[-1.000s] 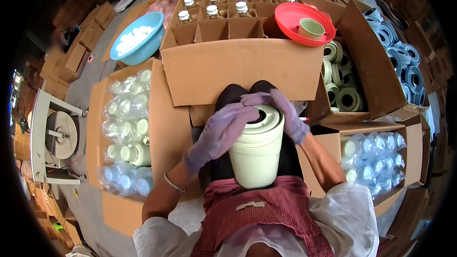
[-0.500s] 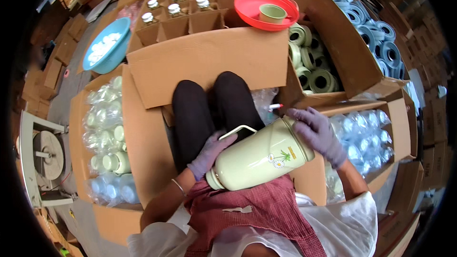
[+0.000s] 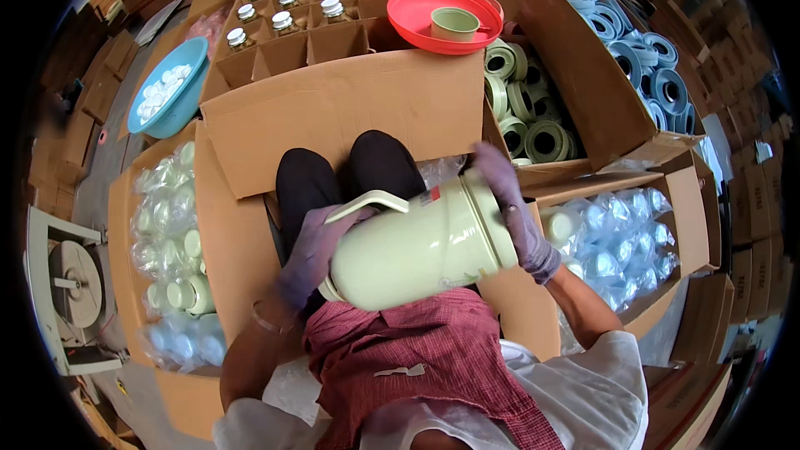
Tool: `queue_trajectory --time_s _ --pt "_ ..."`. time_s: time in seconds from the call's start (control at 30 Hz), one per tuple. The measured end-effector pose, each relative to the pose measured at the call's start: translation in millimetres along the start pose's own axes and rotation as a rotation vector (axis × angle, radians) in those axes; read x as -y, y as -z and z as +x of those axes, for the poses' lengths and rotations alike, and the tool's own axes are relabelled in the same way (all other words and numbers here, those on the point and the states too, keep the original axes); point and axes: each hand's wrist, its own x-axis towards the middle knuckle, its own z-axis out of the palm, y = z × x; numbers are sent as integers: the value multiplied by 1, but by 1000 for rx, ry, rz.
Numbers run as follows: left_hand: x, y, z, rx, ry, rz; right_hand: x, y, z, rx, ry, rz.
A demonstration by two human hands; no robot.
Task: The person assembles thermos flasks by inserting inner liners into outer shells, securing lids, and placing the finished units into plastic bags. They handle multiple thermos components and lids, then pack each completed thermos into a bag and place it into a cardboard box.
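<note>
A light green thermos jug (image 3: 412, 242) lies on its side above my lap, its handle (image 3: 367, 203) up and a wide ring at its right end. My left hand (image 3: 321, 250), in a purple-grey glove, is wrapped round the jug's left part beside the handle. My right hand (image 3: 512, 208), gloved alike, grips the ring at the right end, its fingers smeared by motion. Part of a flower print shows low on the jug's right side. My palm sides are hidden behind the jug and gloves.
Ahead stands a divided carton (image 3: 342, 87) of white-capped bottles, with a red basin (image 3: 408, 29) holding a green cup. A blue basin (image 3: 187, 100) of white caps sits left. Cartons of green rings (image 3: 546, 142), blue rings (image 3: 669, 90) and bagged parts (image 3: 171, 217) surround me.
The jug has turned about its length: its handle now faces up and the flower print has rolled toward its lower side. My right hand has shifted round the ring; the view has shifted slightly.
</note>
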Motion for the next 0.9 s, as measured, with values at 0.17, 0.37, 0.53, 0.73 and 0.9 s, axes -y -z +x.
queue_trajectory --time_s 0.17,0.37,0.53,0.73,0.9 --pt "-62 -16 23 -53 -867 680 -54 -13 -9 -152 -920 1277" --pt "-19 31 35 268 -202 460 -13 6 25 -45 57 19" --pt "-48 -9 29 -73 -763 540 -59 -16 5 -8 -637 1114" --pt "-28 31 29 100 -348 518 -8 4 31 -60 -278 459" --pt "-26 1 17 -232 -122 -114 -18 -4 25 -50 -218 515"
